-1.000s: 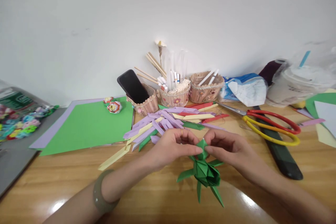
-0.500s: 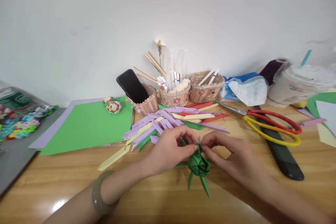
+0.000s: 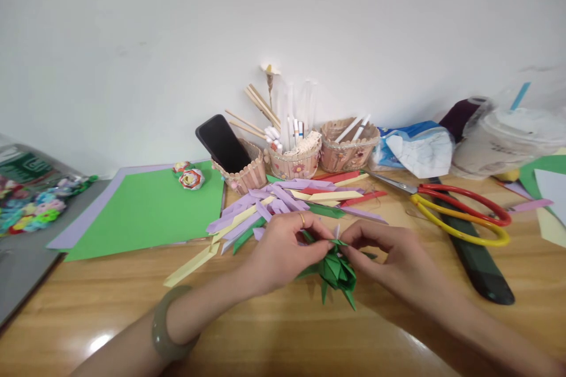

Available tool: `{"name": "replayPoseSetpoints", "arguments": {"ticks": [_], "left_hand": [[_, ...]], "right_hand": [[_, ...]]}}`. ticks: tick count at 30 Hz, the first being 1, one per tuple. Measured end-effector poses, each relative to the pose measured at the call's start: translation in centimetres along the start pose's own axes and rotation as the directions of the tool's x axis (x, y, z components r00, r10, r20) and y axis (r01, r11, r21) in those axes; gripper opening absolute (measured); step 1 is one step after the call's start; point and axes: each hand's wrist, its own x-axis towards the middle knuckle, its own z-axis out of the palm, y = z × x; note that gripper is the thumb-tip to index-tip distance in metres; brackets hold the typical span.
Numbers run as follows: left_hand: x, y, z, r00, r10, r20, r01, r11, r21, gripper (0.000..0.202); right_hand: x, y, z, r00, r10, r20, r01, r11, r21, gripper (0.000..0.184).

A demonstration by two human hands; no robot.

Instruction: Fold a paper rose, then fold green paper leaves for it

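Observation:
Between my two hands is a green folded-paper piece [image 3: 338, 271], with pointed strip ends sticking out below and to the sides. My left hand [image 3: 294, 250] pinches its upper edge between thumb and forefinger. From the other side, my right hand [image 3: 380, 247] pinches the same edge, its fingertips close to the left ones. A small pale purple tip shows just above the fingers. Behind the hands lies a heap of folded paper strips [image 3: 274, 203] in purple, yellow, red and green.
Red-and-yellow-handled scissors [image 3: 462, 206] rest across a dark green flat case [image 3: 484, 274] at right. Green paper sheets [image 3: 145, 206] lie at left, bearing a small paper flower [image 3: 191, 179]. Along the wall stand decorated baskets [image 3: 294, 165], one holding a phone [image 3: 223, 144]. A lidded cup [image 3: 508, 135] stands far right.
The green paper piece has tilted, its lower strip ends rising towards the hands. Both hands keep their pinch at nearly the same spot.

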Motion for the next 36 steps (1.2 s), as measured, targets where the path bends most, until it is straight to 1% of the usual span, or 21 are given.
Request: {"name": "replayPoseSetpoints", "arguments": {"ticks": [2, 3, 4, 5, 7, 9, 11, 15, 17, 19, 22, 27, 31, 33, 34, 36], "left_hand": [[-0.17, 0.03, 0.01, 0.981, 0.192, -0.037, -0.183, 0.968, 0.172, 0.006], [-0.20, 0.05, -0.03, 0.968, 0.247, -0.036, -0.232, 0.944, 0.236, 0.007], [-0.20, 0.05, -0.10, 0.964, 0.263, -0.027, -0.246, 0.930, 0.272, 0.007], [-0.17, 0.04, -0.19, 0.970, 0.244, -0.013, -0.231, 0.932, 0.278, 0.007], [-0.04, -0.02, -0.37, 0.988, 0.152, 0.023, -0.153, 0.960, 0.236, 0.010], [0.10, -0.12, -0.49, 0.996, 0.070, 0.047, -0.078, 0.979, 0.186, 0.012], [0.19, -0.20, -0.52, 0.999, 0.008, 0.042, -0.014, 0.989, 0.145, 0.011], [0.22, -0.22, -0.37, 0.996, -0.087, 0.016, 0.086, 0.994, 0.070, 0.008], [0.17, -0.11, -0.27, 0.996, -0.087, 0.004, 0.087, 0.994, 0.065, 0.006], [0.10, 0.06, -0.19, 0.999, -0.030, -0.016, 0.031, 0.994, 0.106, 0.005], [0.00, 0.19, -0.16, 0.996, 0.074, -0.043, -0.064, 0.980, 0.190, 0.008], [0.07, -0.32, -0.19, 0.996, 0.085, -0.033, -0.078, 0.984, 0.158, 0.005], [0.08, -0.25, -0.37, 0.992, 0.120, -0.035, -0.113, 0.980, 0.163, 0.004], [0.12, 0.12, -0.60, 0.994, 0.109, 0.014, -0.110, 0.988, 0.108, 0.003], [0.19, 0.31, -0.73, 0.996, 0.081, 0.044, -0.083, 0.995, 0.053, 0.004], [0.41, 0.58, -0.96, 0.996, -0.014, 0.083, 0.023, 0.994, -0.105, 0.011]], "right_hand": [[-0.20, 0.20, 0.17, 0.997, -0.051, -0.054, 0.047, 0.997, -0.067, 0.013], [-0.33, 0.32, 0.27, 0.994, -0.078, -0.074, 0.071, 0.993, -0.100, 0.013], [-0.46, 0.44, 0.36, 0.990, -0.103, -0.091, 0.091, 0.988, -0.128, 0.013], [-0.58, 0.54, 0.43, 0.987, -0.124, -0.105, 0.107, 0.982, -0.153, 0.013], [-0.72, 0.63, 0.49, 0.981, -0.154, -0.121, 0.130, 0.973, -0.189, 0.012], [-0.69, 0.55, 0.41, 0.980, -0.156, -0.123, 0.131, 0.973, -0.192, 0.012], [-0.51, 0.36, 0.23, 0.989, -0.121, -0.089, 0.106, 0.982, -0.153, 0.012], [-0.08, 0.14, 0.00, 1.000, -0.018, 0.020, 0.019, 0.999, -0.042, 0.014], [-0.02, 0.21, 0.04, 0.999, 0.003, 0.045, -0.003, 1.000, -0.013, 0.014], [-0.11, 0.25, 0.13, 0.999, 0.006, 0.044, -0.006, 1.000, -0.017, 0.014], [-0.39, 0.18, 0.16, 1.000, -0.006, 0.017, 0.007, 0.998, -0.066, 0.014], [-0.61, 0.23, 0.14, 0.998, -0.062, -0.002, 0.062, 0.991, -0.121, 0.014], [-0.58, 0.40, 0.22, 0.997, -0.071, 0.007, 0.072, 0.990, -0.121, 0.013], [-0.62, 0.37, 0.13, 0.997, -0.082, 0.001, 0.081, 0.988, -0.130, 0.013], [-0.64, 0.33, 0.05, 0.996, -0.094, -0.005, 0.093, 0.986, -0.138, 0.014], [-0.63, 0.28, -0.09, 0.992, -0.124, -0.017, 0.120, 0.980, -0.158, 0.014]]}}
